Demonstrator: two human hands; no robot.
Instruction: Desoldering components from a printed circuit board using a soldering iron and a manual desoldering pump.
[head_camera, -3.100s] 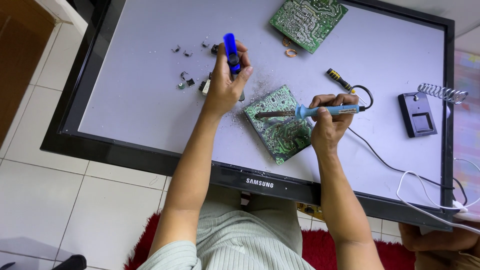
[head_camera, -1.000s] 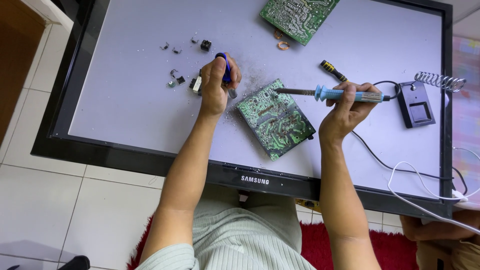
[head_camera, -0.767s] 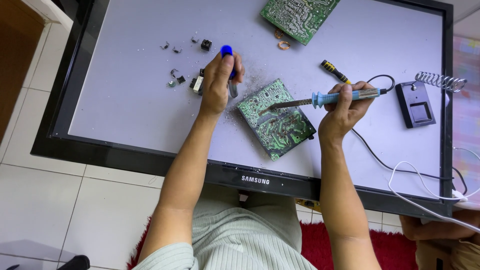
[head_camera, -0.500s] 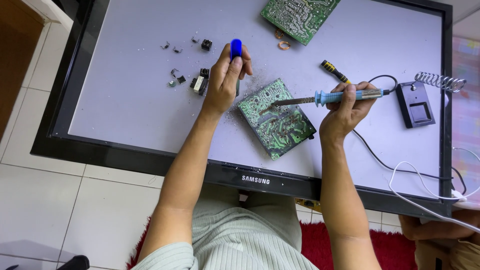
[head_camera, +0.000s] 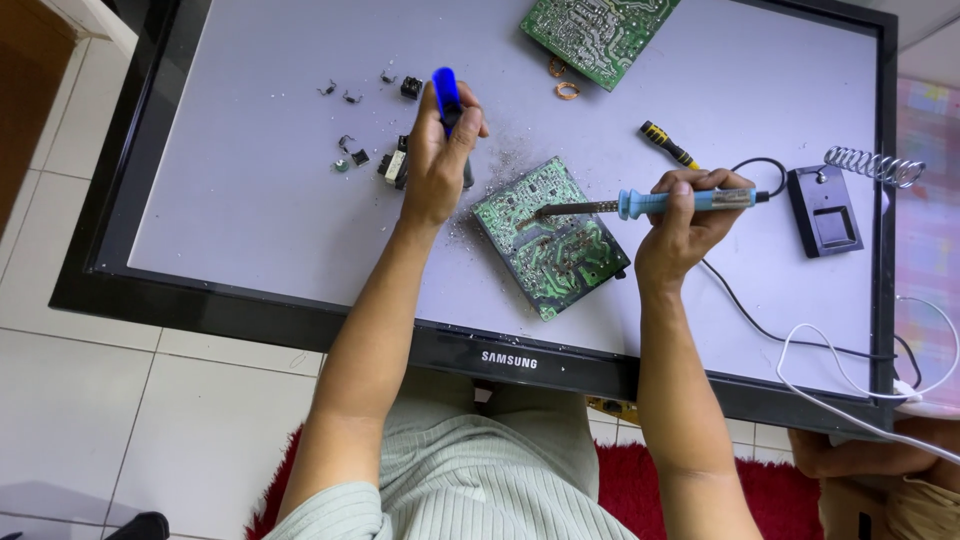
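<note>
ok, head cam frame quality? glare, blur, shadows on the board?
Head view: even, soft daylight; no hard glare on the pale panel, only faint shadows under the arms. Circuit board and soldering iron in the right hand are sharp. The blue tool in the left hand is slightly soft. Panel edges bow a little: mild wide-angle distortion.

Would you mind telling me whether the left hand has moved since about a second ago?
Yes. The left hand, gripping the blue tool, has lifted slightly away from the green circuit board, so more of the tool shows above the fingers.
</note>
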